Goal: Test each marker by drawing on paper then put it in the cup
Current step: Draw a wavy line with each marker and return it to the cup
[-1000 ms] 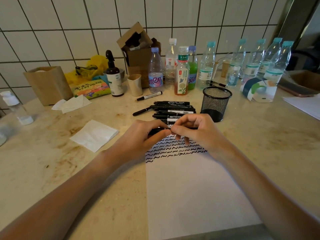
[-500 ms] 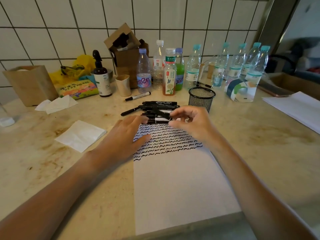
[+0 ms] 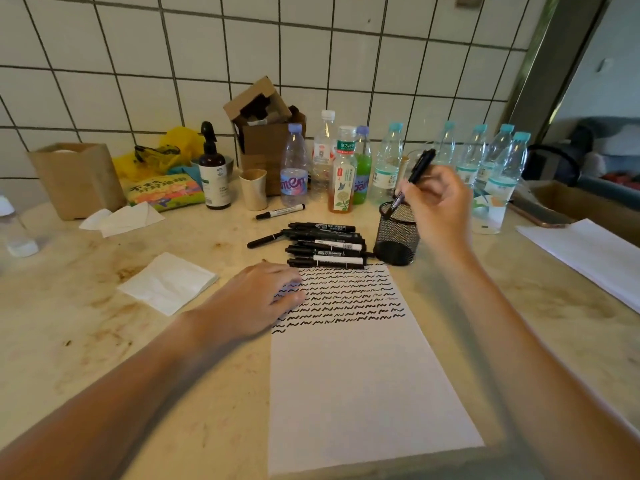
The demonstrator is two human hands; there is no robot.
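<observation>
Over cup (image 3: 397, 237) rim: marker (image 3: 414, 178) (tilted)

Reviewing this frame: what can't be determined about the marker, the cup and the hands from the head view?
- Mesh cup contents: too dark to make out.
- Marker cap: its lower tip is at the rim; whether it is capped is too small to tell.
- Right hand grip: its fingertips face away.
- Left hand covers some squiggles on the paper.
- Marker pile count: overlapping.
</observation>
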